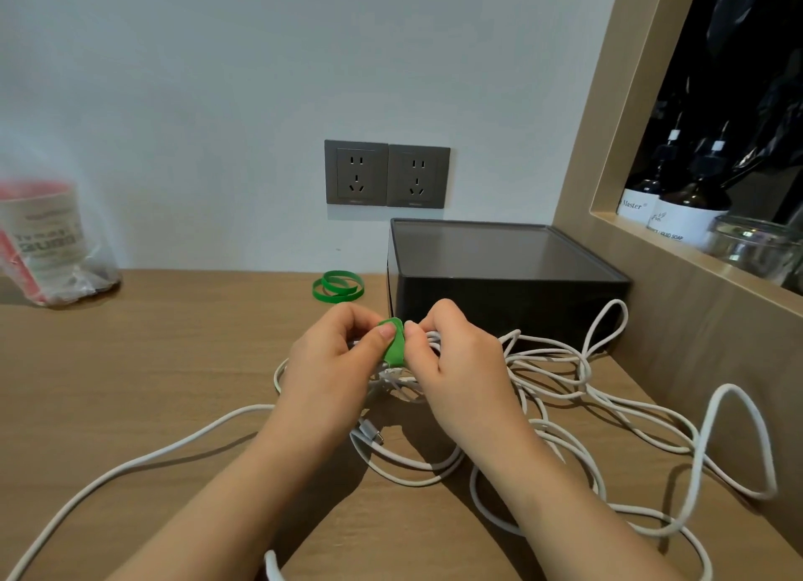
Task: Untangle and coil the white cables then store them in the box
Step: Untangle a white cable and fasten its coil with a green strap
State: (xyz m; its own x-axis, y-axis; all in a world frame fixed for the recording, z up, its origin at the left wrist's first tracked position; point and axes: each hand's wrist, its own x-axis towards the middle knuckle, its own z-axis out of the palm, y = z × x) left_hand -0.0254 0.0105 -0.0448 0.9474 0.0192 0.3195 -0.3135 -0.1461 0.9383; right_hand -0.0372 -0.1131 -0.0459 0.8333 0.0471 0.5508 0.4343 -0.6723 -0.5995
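A small coil of white cable [397, 380] sits between my hands at the table's middle, with a green strap [396, 350] wrapped round it. My left hand [336, 354] pinches the strap, thumb pressed on its top. My right hand [456, 359] grips the coil and the strap's other side. More white cable [608, 406] lies in loose tangled loops to the right and front, and one long strand [130, 463] trails to the lower left. The black box [504, 285] stands closed behind my hands, against the wall.
Spare green straps [338, 286] lie left of the box. A plastic bag with a red and white container [43, 241] is at the far left. Wall sockets [386, 174] are above the wooden table [174, 341]. A shelf niche at right holds bottles [682, 206] and a glass jar [756, 246].
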